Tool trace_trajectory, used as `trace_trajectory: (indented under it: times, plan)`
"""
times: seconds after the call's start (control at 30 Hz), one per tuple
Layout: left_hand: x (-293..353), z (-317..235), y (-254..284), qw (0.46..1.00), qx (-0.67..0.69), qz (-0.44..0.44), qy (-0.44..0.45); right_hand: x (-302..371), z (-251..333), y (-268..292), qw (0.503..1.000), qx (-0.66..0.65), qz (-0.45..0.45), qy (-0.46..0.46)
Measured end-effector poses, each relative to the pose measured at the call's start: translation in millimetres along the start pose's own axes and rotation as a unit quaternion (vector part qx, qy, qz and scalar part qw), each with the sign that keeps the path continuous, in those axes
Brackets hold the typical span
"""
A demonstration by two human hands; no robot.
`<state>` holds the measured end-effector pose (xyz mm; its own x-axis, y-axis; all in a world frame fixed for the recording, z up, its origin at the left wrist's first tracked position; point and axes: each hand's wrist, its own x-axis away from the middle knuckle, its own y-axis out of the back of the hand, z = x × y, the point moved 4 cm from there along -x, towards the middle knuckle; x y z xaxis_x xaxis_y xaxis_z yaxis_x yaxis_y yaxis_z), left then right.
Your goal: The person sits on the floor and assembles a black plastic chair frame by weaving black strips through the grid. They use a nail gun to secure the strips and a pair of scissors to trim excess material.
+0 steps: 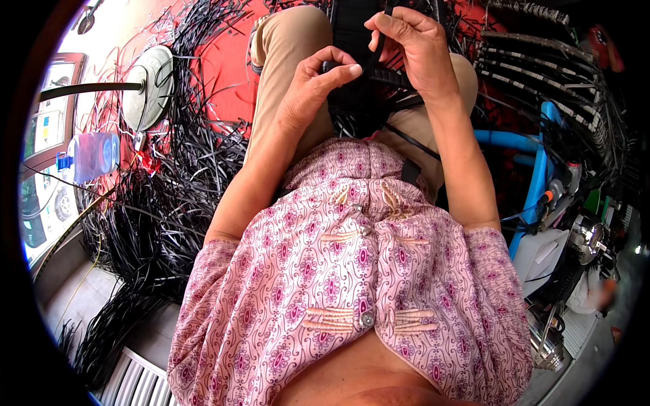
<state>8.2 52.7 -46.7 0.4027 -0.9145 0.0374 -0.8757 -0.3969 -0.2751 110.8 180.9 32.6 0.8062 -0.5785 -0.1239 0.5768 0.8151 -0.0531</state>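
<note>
Between my legs, my left hand and my right hand are raised close together. A thin black strip curves between them. On its lower end my left thumb and fingers are closed. My right hand pinches the strip higher up, with thumb and forefinger drawn together. Behind and below the hands is a dark piece with a ribbed, woven look; its full shape is lost in shadow. Another narrow black strip runs across my right thigh.
Heaps of loose black strips cover the left side. Beyond them are a round pale stand base and a clear plastic bottle. At right stand a blue frame, a white container and banded black-and-white strips. The floor is red.
</note>
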Motion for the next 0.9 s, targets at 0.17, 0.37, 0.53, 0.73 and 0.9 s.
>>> trace_trajectory:
  times: [0.17, 0.37, 0.53, 0.73, 0.9]
  plan:
    - [-1.0, 2.1, -1.0, 1.000, -0.020, 0.005, -0.013, -8.6, -10.8, 3.4, 1.000, -0.023, -0.003, -0.003]
    - [-0.7, 5.1, 6.1, 1.000, 0.010, 0.019, -0.018, 7.7, -0.4, -8.7, 0.999, 0.029, 0.028, 0.025]
    - [-0.8, 0.6, -2.0, 0.999, 0.033, 0.000, -0.028, 20.8, 12.1, -20.2, 0.998, 0.029, 0.044, 0.030]
    - [-1.0, 5.6, 2.0, 1.000, -0.010, 0.012, -0.013, 17.1, 8.7, -6.5, 0.997, 0.059, 0.017, 0.036]
    - [-1.2, 3.2, 1.9, 1.000, -0.011, 0.009, -0.013, 12.2, 12.5, -8.8, 0.999, 0.039, -0.002, 0.015]
